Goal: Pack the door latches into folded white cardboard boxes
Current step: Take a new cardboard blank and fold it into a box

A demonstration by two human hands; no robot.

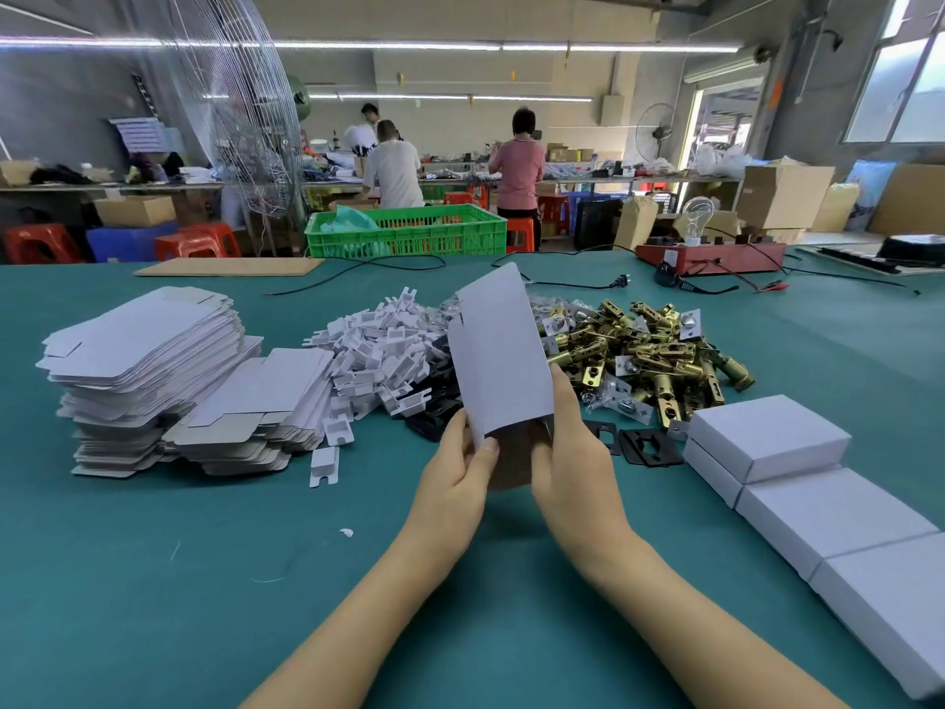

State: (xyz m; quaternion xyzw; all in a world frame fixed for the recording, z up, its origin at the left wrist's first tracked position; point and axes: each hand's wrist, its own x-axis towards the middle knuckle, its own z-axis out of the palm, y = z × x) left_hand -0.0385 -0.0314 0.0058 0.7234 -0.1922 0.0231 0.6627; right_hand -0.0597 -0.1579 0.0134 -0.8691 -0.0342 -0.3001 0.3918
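Step in hand, by my read: erecting one flat blank (pixel 498 350) into a box. To do it well, I'd square the tube first, crease along the scores, then tuck the bottom flaps fully so a latch can't drop through.

Left to right: flat stack (pixel 148 371) sat far left on the table (pixel 153 580), untouched. White inserts (pixel 378 350) lay beside it, black plates (pixel 434 406) just past those.

Left hand (pixel 455 483) pinched the blank's lower left edge, thumb on the front face, forearm angled in from below. The blank stood upright, tilted slightly left, held above the table between both hands.

Right hand (pixel 567 463) gripped the lower right edge, fingers behind, thumb side forward; wrist straight.

Latches (pixel 649 350) were heaped behind and right of the blank, none picked. Finished boxes (pixel 797 478) lined the right edge, closed.
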